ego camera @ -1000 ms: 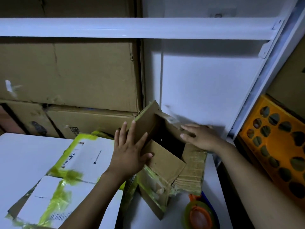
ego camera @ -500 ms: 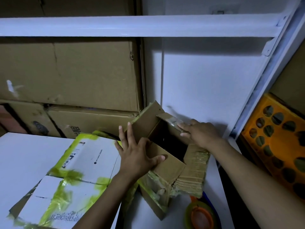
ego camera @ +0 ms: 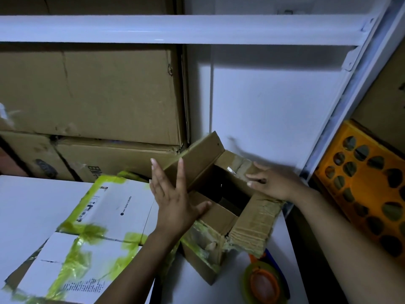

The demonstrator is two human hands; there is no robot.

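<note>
Head view, single frame.

- Small brown cardboard box (ego camera: 221, 216), top open, all four flaps up or out. It stands on the white tabletop (ego camera: 26, 205), toward its right end, just in front of the white back panel (ego camera: 274, 106). The inside is dark and its contents cannot be made out.
- Left hand (ego camera: 175, 202): fingers (ego camera: 180, 170) straight and slightly spread, laid flat against the outer face of the box's tall left flap (ego camera: 197, 159). The thumb reaches across onto the near flap. Nothing is curled round the card.
- Right hand (ego camera: 274, 183): motion-blurred. Its fingers (ego camera: 254, 177) lie roughly straight and close together, pointing left, resting on top of the tape-covered flap (ego camera: 258, 220) on the box's right side.
- Flat white carton with yellow-green tape (ego camera: 105, 216) lies just left of the small box, under the left forearm.
- Large brown cartons (ego camera: 87, 91) are stacked behind, under a white shelf beam (ego camera: 175, 29).
- Green and orange tape roll (ego camera: 265, 281) sits on the tabletop, near the box's front right corner.
- Orange plastic crate with round holes (ego camera: 361, 189) stands at far right, beyond the white upright.
</note>
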